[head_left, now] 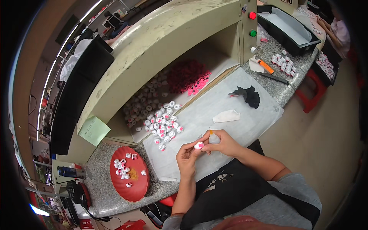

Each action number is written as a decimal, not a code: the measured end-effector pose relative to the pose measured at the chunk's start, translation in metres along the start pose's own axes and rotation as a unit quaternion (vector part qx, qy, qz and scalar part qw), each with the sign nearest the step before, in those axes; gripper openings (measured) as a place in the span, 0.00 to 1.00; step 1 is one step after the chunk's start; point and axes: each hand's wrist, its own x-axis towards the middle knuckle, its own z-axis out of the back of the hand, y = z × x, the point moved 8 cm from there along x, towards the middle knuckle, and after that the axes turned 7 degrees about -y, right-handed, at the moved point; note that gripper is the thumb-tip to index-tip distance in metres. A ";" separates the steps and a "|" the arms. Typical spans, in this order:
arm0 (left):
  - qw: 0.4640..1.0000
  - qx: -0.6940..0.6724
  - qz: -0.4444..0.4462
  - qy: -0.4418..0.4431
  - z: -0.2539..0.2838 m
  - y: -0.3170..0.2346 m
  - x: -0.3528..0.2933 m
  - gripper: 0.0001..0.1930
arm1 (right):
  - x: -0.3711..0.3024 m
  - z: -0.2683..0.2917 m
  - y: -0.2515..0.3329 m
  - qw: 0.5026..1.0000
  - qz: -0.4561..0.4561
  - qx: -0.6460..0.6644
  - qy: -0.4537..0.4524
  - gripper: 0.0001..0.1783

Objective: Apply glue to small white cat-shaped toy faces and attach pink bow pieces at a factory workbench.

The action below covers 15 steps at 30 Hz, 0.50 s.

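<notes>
My left hand [186, 158] pinches a small white rounded piece with a pink patch [198, 145] over the paper-covered bench. Close beside it, my right hand [228, 145] is closed around a small translucent squeeze bottle [214, 138] with an orange neck and thin tip pointing up. The right fingertips reach to the white piece too. Past my hands lies a loose heap of similar white-and-pink pieces [165, 124], partly on the paper sheet [199, 119] and partly under the hood. Deeper inside is a pile of dark pink bits [188, 78].
A red scalloped plate [119, 180] with several white pieces is at left. To the right lie a black cloth [252, 96], white strip [227, 116], orange-handled knife [266, 67] and black tray [287, 28]. The beige hood [161, 42] arches over the bench. Another person [337, 34] sits far right.
</notes>
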 end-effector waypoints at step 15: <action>0.999 0.013 0.038 0.030 -0.005 -0.005 0.002 0.12 | 0.012 -0.001 0.002 0.999 -0.043 0.008 -0.012 0.08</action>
